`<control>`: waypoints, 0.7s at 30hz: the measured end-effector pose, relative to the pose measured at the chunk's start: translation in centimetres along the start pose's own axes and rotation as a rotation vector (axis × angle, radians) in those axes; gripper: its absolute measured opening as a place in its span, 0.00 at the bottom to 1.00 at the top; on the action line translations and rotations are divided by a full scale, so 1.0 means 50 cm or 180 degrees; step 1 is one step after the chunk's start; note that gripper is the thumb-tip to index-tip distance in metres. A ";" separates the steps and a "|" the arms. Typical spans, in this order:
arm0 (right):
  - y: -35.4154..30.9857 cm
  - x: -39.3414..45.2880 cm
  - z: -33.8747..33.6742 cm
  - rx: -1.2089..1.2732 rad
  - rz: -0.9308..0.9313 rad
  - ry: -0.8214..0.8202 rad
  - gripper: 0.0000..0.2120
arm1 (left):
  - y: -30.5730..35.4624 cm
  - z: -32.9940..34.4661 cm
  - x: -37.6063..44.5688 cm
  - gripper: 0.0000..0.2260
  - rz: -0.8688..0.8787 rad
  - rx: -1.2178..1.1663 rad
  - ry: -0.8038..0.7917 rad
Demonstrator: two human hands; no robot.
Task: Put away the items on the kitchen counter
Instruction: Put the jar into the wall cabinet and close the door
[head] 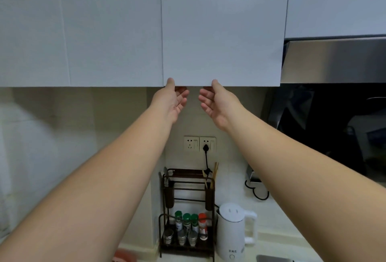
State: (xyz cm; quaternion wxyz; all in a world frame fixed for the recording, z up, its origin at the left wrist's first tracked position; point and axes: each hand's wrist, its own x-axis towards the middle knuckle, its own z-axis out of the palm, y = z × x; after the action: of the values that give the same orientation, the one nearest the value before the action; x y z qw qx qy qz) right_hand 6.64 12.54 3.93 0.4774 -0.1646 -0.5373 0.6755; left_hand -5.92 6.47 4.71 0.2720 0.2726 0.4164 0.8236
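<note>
From the head view, both hands are raised to the bottom edge of one white cupboard door (pixel 221 31). The main risk, as I judge it, is the door swinging out toward the face once it comes free, since the head sits close under it. A second risk is a slip: each hand has only a shallow hold on a thin, smooth edge, so a hard tug could let the fingers skid off. The door also looks hinged on one side only, though I cannot see the hinges, so an uneven pull may twist it.

The left hand (pixel 173 98) has its thumb up on the door's front face and its fingers (pixel 181 94) curled under the edge, pinching it. The right hand (pixel 217 100) mirrors it, thumb on the face, fingers hooked beneath. Both forearms reach up and forward, nearly straight, and the hands sit near each other without touching.

The items to put away stand low on the bench (pixel 277 238): a dark rack (pixel 186 190) holding spice jars (pixel 191 223), with a white kettle (pixel 231 232) just beside it on the right.
</note>
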 end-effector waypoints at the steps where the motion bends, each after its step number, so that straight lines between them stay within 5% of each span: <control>1: 0.000 -0.006 0.001 0.0037 0.0008 -0.0023 0.14 | 0.002 -0.001 -0.008 0.15 0.0018 0.0007 0.0026; 13: -0.073 -0.203 -0.004 0.0408 0.0151 -0.0519 0.13 | 0.032 -0.009 -0.303 0.14 0.0942 0.0143 -0.0146; 17: -0.104 -0.295 -0.027 0.0706 0.0191 -0.0741 0.16 | 0.032 0.039 -0.442 0.14 0.1525 0.1124 -0.0171; 21: -0.144 -0.353 -0.084 0.1393 0.0305 -0.0855 0.29 | 0.020 0.128 -0.559 0.08 0.2113 0.2047 -0.0145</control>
State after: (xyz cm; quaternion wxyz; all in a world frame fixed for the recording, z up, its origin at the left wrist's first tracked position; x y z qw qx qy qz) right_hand 21.72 0.18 3.61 0.3935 0.0083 -0.4286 0.8133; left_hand 17.87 -9.48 2.58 -0.0956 0.4798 0.5348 0.6889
